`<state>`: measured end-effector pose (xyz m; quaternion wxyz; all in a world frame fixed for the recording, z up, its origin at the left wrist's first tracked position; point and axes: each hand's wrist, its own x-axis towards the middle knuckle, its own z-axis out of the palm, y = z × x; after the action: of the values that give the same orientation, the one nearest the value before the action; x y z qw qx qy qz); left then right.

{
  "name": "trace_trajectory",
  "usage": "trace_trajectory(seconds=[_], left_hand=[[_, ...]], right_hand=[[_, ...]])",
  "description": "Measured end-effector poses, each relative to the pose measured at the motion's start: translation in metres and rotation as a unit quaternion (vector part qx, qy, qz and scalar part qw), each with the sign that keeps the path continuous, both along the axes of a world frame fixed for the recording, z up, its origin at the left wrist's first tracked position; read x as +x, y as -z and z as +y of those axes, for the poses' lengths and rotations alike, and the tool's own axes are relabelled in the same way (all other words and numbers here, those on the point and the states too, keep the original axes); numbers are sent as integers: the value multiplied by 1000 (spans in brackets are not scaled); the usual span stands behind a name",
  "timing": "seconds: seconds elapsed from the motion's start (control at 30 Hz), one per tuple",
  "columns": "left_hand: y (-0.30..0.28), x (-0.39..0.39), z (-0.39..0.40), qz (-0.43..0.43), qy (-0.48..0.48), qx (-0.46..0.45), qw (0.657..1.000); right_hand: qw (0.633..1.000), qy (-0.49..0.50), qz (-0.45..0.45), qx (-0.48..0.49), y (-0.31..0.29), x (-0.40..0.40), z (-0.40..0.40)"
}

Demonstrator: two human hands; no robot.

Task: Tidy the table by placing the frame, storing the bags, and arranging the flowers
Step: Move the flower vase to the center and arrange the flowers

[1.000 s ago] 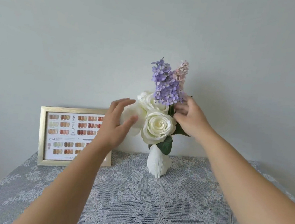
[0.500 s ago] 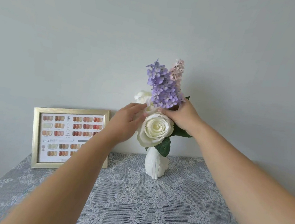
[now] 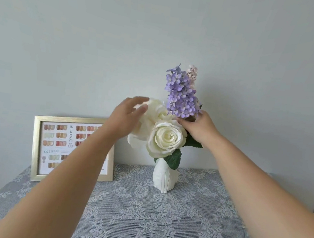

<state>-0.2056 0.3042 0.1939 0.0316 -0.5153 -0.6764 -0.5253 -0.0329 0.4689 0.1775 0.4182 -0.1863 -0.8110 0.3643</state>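
Both hands [image 3: 128, 115] touch soft-petalled flowers [image 3: 166, 138] in a ribbed white vase [image 3: 163, 177].

Setting: a domestic or small-salon interior, not an industrial or laboratory space. Indicators:

1. A table covered by a grey cloth overlaid with white floral lace [image 3: 159, 218], placed directly against a plain pale grey painted wall [image 3: 103, 33].
2. A white ribbed ceramic vase [image 3: 164, 178] standing on the cloth, holding cream-white roses [image 3: 166, 138], a purple blossom spike [image 3: 181, 96] and a pale pink blossom spike [image 3: 192, 71].
3. A gold-edged rectangular picture frame [image 3: 36, 143] leaning against the wall, displaying a printed chart of nail-colour swatches.

The furnishings are decorative. The swatch chart suggests a nail-care context; whether home or shop cannot be determined.
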Motion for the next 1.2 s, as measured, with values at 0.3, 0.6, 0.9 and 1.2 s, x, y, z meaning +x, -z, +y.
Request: trace_trajectory(seconds=[0.3,0.6,0.9,1.2], left_hand=[[-18,-13,34,-29,-25,-117,992],[-10,0,26,115,-51,-84,989],[-1,1,21,169,-69,-92,979],[29,19,-24,-44,13,46,998]], right_hand=[[995,-43,51,-75,3,-3,-4],[993,-34,75,-85,7,-8,-10],[993,-21,67,-92,11,-11,-12],[989,41,133,-55,20,24,-39]])
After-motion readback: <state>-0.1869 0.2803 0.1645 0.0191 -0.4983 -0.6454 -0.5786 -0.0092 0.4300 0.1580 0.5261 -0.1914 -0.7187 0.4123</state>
